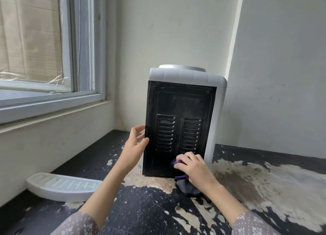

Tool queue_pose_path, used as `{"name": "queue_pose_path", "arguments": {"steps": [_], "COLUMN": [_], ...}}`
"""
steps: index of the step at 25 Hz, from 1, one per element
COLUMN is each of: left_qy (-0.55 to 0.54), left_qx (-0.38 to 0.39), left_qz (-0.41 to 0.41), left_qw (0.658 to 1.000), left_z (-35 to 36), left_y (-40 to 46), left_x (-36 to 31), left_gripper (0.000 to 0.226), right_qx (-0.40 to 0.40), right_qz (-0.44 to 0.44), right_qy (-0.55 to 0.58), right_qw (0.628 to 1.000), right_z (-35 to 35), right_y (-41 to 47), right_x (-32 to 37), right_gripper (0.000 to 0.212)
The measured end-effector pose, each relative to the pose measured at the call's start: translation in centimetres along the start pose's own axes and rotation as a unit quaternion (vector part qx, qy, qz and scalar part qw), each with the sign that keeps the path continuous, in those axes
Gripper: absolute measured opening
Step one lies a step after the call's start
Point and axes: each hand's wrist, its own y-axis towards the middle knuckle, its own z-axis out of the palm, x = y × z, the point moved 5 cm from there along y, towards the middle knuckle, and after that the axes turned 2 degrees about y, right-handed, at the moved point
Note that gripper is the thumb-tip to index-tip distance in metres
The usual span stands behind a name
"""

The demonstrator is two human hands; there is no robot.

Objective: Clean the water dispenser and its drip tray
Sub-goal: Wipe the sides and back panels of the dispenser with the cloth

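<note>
- Window [53, 58]: pale frame, upper left, well above and left of the left fingers; beige corrugated sheet behind the glass.
- Drip tray [63, 186]: white, slotted top, lying flat on the counter against the wall under the sill, well below and left of the left fingertips, apart from the dispenser.
- Counter [141, 213]: black surface, paint flaked off in large tan patches, beneath both hands.
- Left hand [135, 146]: fingers loosely spread and lightly bent; thumb tip and fingertips rest on the left rear edge of the dispenser.
- Water dispenser [181, 111]: tabletop unit, upright in the corner, back turned to the camera; black rear panel with two columns of vent slots, grey-white top and side. Vents sit just right of the left fingers and just above the right fingers.
- Cloth [187, 187]: dark grey with purple edge, bunched under the right fingers, trailing onto the counter at the dispenser's base.
- Right hand [192, 167]: fingers curled over the cloth, pressing it to the lower rear panel.
- Sleeves [79, 224]: grey, white floral print, at both wrists.
</note>
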Motion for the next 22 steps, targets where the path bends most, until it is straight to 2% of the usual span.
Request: {"name": "queue_pose_path", "arguments": {"steps": [6, 8, 10, 12, 15, 18, 22], "left_qy": [0.025, -0.003, -0.025, -0.034, -0.052, -0.062, -0.066], "left_qx": [-0.027, -0.024, -0.027, -0.032, -0.035, -0.039, -0.052], "left_qz": [-0.06, -0.088, -0.107, -0.111, -0.105, -0.1, -0.095], "left_qw": [0.997, 0.996, 0.994, 0.993, 0.993, 0.992, 0.992], "left_z": [-0.1, -0.1, -0.2, -0.4, -0.6, -0.1, 0.2], "left_y": [-0.7, -1.2, -1.4, -1.6, -1.8, -2.1, -2.7], "left_x": [4.9, 6.5, 7.5, 8.1, 8.3, 8.2, 8.5], "left_gripper": [0.035, 0.039, 0.044, 0.047, 0.046, 0.044, 0.049], "right_qx": [-0.059, -0.107, -0.124, -0.108, -0.08, -0.055, 0.022], "right_qz": [0.024, 0.01, -0.04, -0.117, -0.199, -0.21, -0.174], "right_qy": [0.059, 0.074, 0.044, -0.007, -0.024, 0.004, 0.018], "right_qw": [0.996, 0.991, 0.99, 0.987, 0.976, 0.976, 0.984], "right_z": [0.4, 0.7, 1.2, 2.7, 4.5, 5.0, 4.2], "right_y": [1.3, 2.6, 3.9, 4.2, 3.1, 1.8, -0.3], "right_x": [1.7, 3.0, 4.5, 5.5, 5.4, 3.8, 1.0], "right_gripper": [0.067, 0.051, 0.033, 0.026, 0.028, 0.026, 0.017]}}
